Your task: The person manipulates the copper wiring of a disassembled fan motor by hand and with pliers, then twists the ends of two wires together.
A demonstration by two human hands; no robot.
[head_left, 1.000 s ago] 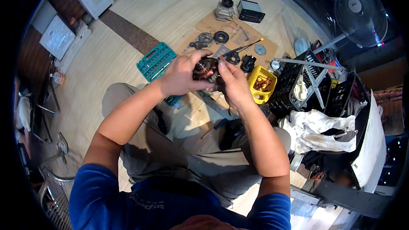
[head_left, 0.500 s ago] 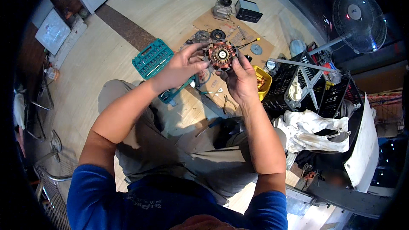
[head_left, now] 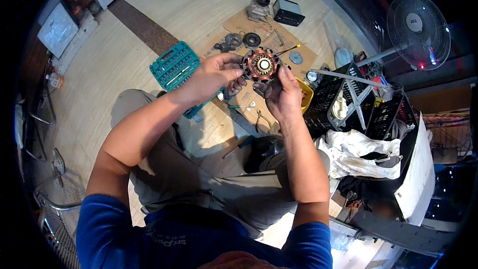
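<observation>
A round copper-wound stator (head_left: 261, 71) with dark outer teeth and a pale metal centre is held up in front of me, its face toward the camera. My left hand (head_left: 217, 73) grips its left rim, fingers curled at the edge and thumb pointing at it. On the opposite side my right hand (head_left: 284, 93) clasps the rim, thumb on top and fingers underneath. Below my hands, pliers (head_left: 262, 120) and a green-handled screwdriver (head_left: 241, 106) lie on a flat cardboard sheet (head_left: 234, 22). Dark rings and a grey disc (head_left: 296, 58) lie beyond the stator.
An open teal socket case (head_left: 172, 62) is at the left, partly behind my left forearm. To the right are a yellow bin (head_left: 306, 94), black crates (head_left: 323, 112), white cloth (head_left: 358, 152) and a standing fan (head_left: 416, 22). A boxy car stereo (head_left: 289, 11) sits at the back.
The stator has shifted slightly right in the picture and turned a little, its centre showing brighter. Both hands keep hold, and the whole view has moved slightly.
</observation>
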